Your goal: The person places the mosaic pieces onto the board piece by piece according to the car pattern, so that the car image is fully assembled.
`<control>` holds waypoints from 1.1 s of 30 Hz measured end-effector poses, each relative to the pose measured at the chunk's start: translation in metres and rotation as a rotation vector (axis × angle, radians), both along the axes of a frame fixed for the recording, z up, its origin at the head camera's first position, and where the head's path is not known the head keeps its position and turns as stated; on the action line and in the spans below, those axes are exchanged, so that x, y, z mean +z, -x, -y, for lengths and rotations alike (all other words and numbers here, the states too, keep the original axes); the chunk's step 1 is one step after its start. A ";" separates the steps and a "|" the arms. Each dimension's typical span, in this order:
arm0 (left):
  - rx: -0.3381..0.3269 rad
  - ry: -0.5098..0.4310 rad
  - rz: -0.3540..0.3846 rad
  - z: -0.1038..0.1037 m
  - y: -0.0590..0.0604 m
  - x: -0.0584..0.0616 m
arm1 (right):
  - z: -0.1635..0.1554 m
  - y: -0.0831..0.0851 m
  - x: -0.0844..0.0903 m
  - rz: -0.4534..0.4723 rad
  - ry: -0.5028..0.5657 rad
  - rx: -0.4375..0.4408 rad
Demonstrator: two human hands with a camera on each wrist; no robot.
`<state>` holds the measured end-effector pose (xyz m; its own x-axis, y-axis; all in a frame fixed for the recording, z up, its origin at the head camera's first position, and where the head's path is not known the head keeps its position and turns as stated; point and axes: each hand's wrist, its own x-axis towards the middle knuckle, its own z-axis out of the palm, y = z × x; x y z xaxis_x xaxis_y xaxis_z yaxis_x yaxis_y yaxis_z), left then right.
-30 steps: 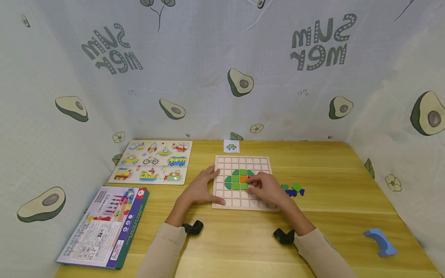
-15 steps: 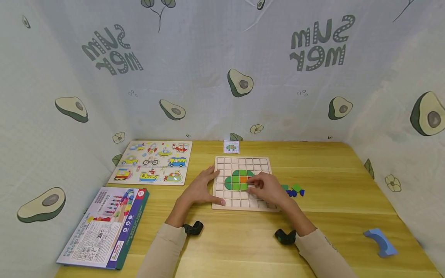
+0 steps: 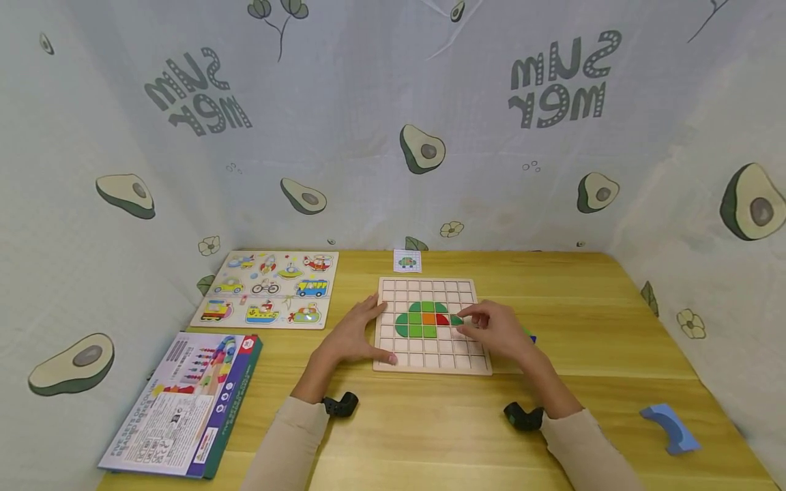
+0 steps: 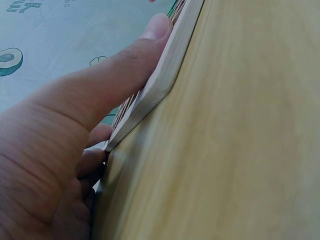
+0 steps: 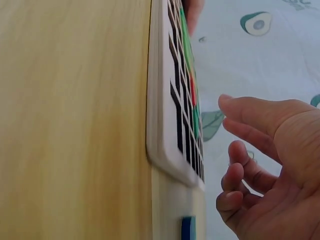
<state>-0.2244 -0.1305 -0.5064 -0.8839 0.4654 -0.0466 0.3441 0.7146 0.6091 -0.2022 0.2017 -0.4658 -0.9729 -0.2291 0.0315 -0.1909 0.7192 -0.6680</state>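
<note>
A wooden grid board (image 3: 393,348) lies on the table, with flat pieces forming a shape in its squares: several green tiles (image 3: 415,331), an orange tile (image 3: 428,318), a red piece (image 3: 441,319) and a dark green piece (image 3: 456,319) beside the red one. My left hand (image 3: 351,333) steadies the board's left side, thumb (image 4: 145,45) laid along its near rim, the other fingers by its left edge. My right hand (image 3: 494,332) hovers at the board's right side, fingertips close to the dark green piece. In the right wrist view its loosely bent fingers stand apart from the board with nothing between them.
Beyond the board lies a small pattern card (image 3: 407,260). A vehicle puzzle (image 3: 252,303) and a flat box (image 3: 178,402) are at the left, a blue arch block (image 3: 672,429) at the right. Loose blue pieces (image 5: 188,229) sit right of the board, mostly hidden by my right hand in the head view.
My right hand has shifted right from over the red piece, so the red and dark green pieces now show. It now covers most loose pieces. The left hand has stayed put.
</note>
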 end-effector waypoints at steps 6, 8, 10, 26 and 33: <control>0.005 -0.004 0.005 0.001 0.000 0.000 | -0.020 -0.006 -0.002 0.001 -0.002 -0.021; 0.005 -0.002 0.005 0.001 0.000 0.000 | -0.027 -0.008 -0.003 -0.009 -0.006 -0.026; 0.004 0.000 0.002 0.002 -0.001 0.000 | -0.034 -0.010 -0.003 -0.019 -0.007 -0.027; -0.001 0.004 0.000 0.000 -0.002 0.002 | -0.098 -0.021 0.000 -0.014 -0.071 -0.079; 0.000 -0.013 0.018 -0.001 -0.003 0.006 | -0.106 -0.021 -0.003 0.029 -0.091 -0.098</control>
<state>-0.2214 -0.1298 -0.5004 -0.8828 0.4664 -0.0564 0.3334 0.7067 0.6240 -0.1816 0.3080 -0.4686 -0.9910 -0.1333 -0.0134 -0.0983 0.7915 -0.6032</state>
